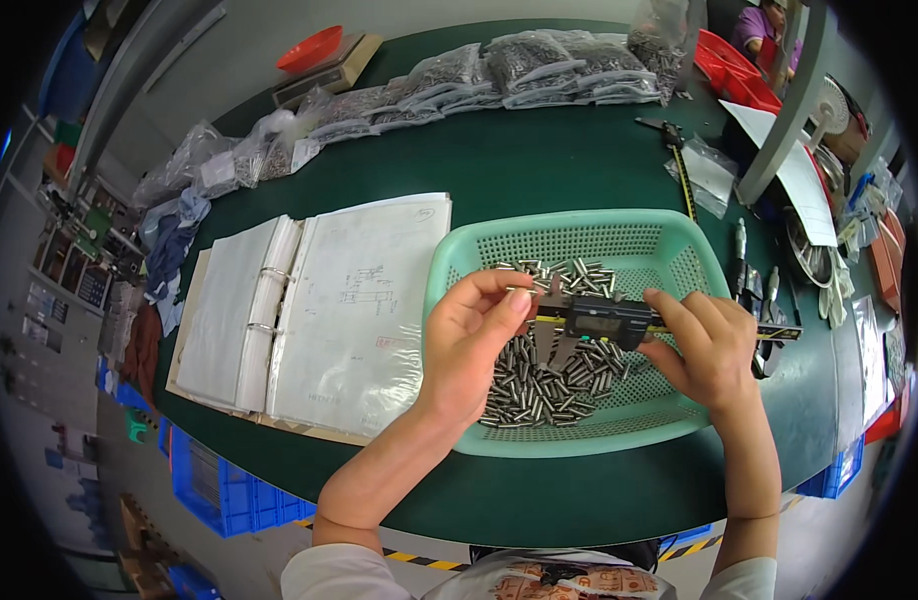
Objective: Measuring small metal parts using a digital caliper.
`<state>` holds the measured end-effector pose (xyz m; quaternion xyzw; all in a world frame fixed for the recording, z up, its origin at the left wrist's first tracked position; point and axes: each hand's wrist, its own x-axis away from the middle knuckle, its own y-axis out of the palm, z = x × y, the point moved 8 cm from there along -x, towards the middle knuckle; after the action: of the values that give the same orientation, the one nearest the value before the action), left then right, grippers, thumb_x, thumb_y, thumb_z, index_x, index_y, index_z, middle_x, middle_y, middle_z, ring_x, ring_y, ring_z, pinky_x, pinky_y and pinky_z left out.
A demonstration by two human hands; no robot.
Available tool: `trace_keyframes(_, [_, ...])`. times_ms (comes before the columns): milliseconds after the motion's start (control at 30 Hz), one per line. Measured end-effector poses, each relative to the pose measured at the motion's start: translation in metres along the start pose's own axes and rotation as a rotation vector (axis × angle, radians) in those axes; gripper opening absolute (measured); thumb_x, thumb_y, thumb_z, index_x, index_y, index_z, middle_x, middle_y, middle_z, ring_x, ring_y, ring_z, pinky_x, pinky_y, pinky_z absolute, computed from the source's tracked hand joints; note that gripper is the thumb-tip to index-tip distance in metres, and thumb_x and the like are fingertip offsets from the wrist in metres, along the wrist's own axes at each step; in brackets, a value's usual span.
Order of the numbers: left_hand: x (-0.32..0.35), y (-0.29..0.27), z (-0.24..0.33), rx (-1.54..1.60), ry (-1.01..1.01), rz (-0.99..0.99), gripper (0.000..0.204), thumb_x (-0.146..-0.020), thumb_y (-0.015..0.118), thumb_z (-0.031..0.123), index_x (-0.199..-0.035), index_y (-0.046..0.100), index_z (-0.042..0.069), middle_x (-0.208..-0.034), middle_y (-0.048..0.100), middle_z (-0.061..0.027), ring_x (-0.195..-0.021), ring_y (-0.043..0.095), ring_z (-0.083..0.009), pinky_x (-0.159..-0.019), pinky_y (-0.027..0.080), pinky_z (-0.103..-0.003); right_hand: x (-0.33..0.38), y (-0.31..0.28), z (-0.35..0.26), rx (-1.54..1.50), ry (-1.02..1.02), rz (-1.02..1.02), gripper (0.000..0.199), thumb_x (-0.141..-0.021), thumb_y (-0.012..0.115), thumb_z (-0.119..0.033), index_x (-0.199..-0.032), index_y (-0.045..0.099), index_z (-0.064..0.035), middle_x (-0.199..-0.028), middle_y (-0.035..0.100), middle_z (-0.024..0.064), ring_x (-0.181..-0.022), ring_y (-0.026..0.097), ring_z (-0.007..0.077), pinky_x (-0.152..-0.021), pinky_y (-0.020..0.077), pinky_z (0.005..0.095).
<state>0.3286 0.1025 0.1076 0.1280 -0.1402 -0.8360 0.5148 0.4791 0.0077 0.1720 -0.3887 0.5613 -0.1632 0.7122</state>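
A digital caliper point(604, 322) is held over a pale green plastic basket point(589, 440), with my right hand point(709, 345) closed around its beam and slider. My left hand point(464, 335) pinches a small metal pin point(520, 291) between thumb and fingers at the caliper's jaws. The fingertips hide much of this pin, so whether the jaws touch it I cannot tell. Many short, shiny metal pins point(539, 392) lie loose in the basket below, mostly in its left and middle part.
An open ring binder point(364, 310) with a technical drawing lies left of the basket. Bags of metal parts point(439, 80) line the table's back, beside a scale point(329, 72) with a red tray point(310, 48). Another caliper point(682, 170) and tools lie right. A person point(764, 28) sits far right.
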Motion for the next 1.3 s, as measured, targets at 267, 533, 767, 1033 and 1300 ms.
trace_keyframes(267, [0.002,0.003,0.005,-0.035,0.038,0.007,0.018,-0.085,0.053,0.010,-0.099,0.052,0.000,-0.086,0.056,-0.0053,-0.075,0.053,-0.0101,-0.066,0.043,-0.023,0.003,-0.003,0.002,-0.005,-0.001,0.044,0.043,-0.053,0.070,-0.026,-0.090,0.059,-0.0057,-0.057,0.040,-0.0005,-0.044,0.044,0.0131,-0.039,0.0320,0.0275])
trace_keyframes(533, [0.003,0.002,0.008,-0.069,0.067,0.014,0.018,-0.083,0.054,0.008,-0.098,0.053,-0.002,-0.084,0.058,-0.0064,-0.072,0.054,-0.0101,-0.064,0.044,-0.023,0.002,-0.003,0.001,-0.021,0.012,0.036,0.042,-0.054,0.070,-0.025,-0.090,0.059,-0.0051,-0.057,0.039,-0.0006,-0.045,0.044,0.0130,-0.039,0.0319,0.0273])
trace_keyframes(767, [0.005,0.000,0.008,-0.113,0.093,0.002,0.018,-0.082,0.056,0.008,-0.097,0.056,-0.002,-0.086,0.060,-0.0075,-0.075,0.055,-0.0109,-0.064,0.044,-0.023,0.005,-0.002,0.001,-0.026,0.017,0.039,0.043,-0.053,0.070,-0.026,-0.089,0.059,-0.0050,-0.056,0.039,-0.0007,-0.044,0.043,0.0125,-0.038,0.0308,0.0267])
trace_keyframes(1033, [0.007,0.002,0.010,-0.108,0.102,0.000,0.017,-0.081,0.059,0.007,-0.095,0.059,-0.002,-0.084,0.059,-0.0046,-0.071,0.053,-0.0075,-0.064,0.045,-0.020,0.004,-0.008,-0.001,0.009,0.009,0.088,0.038,-0.056,0.068,-0.029,-0.084,0.060,-0.0058,-0.053,0.037,-0.0013,-0.041,0.041,0.0116,-0.037,0.0290,0.0259])
trace_keyframes(1300, [0.008,0.003,0.010,-0.143,0.111,-0.010,0.017,-0.081,0.059,0.008,-0.094,0.059,-0.002,-0.083,0.059,-0.0041,-0.070,0.052,-0.0073,-0.064,0.045,-0.020,0.006,-0.008,-0.001,0.012,0.027,0.087,0.031,-0.057,0.068,-0.031,-0.074,0.056,-0.0083,-0.052,0.036,-0.0019,-0.040,0.041,0.0117,-0.037,0.0290,0.0260])
